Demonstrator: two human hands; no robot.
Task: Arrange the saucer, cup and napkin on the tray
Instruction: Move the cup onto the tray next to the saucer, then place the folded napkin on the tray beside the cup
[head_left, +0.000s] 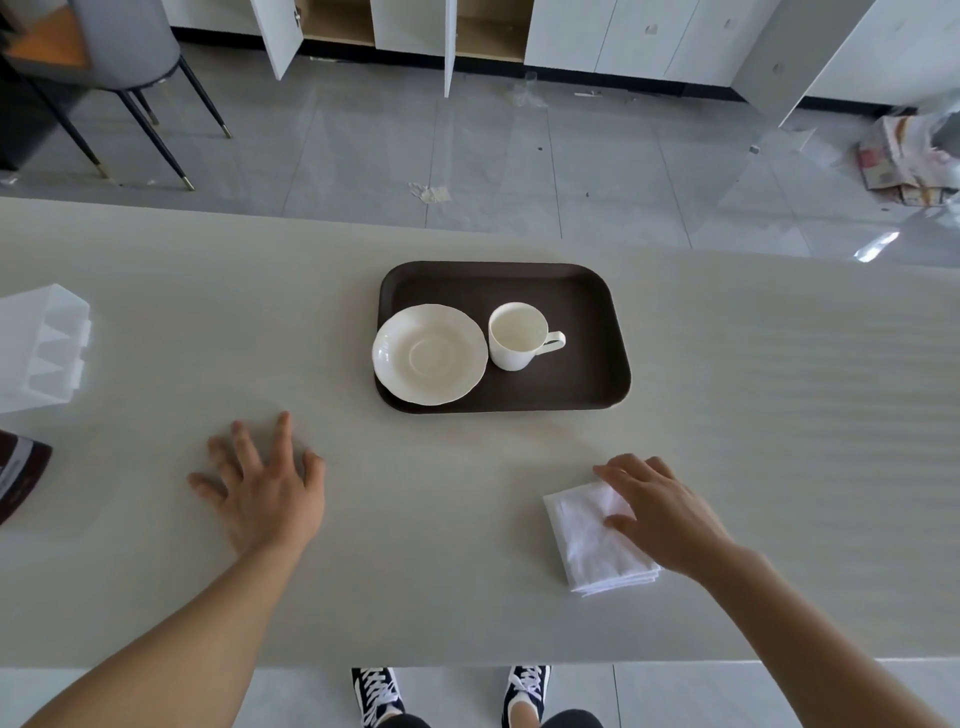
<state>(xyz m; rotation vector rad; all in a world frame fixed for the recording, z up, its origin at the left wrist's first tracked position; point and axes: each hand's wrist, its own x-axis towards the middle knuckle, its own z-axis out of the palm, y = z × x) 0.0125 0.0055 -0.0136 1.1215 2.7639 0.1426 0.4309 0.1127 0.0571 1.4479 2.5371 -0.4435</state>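
A dark brown tray (587, 291) lies on the table's middle. On its left part rests a white saucer (430, 354), whose edge overhangs the tray's left rim. An empty white cup (515, 338) stands upright on the tray right of the saucer, handle pointing right. A folded white napkin (587, 545) lies on the table in front of the tray, to the right. My right hand (665, 514) rests on the napkin's right side, fingers spread over it, no grip visible. My left hand (265, 483) lies flat on the table, left of the tray, fingers apart and holding nothing.
A clear plastic container (41, 348) stands at the table's left edge, with a dark brown object (21, 473) in front of it. The near table edge runs just above my shoes. A chair and open cabinets stand beyond the table's far edge.
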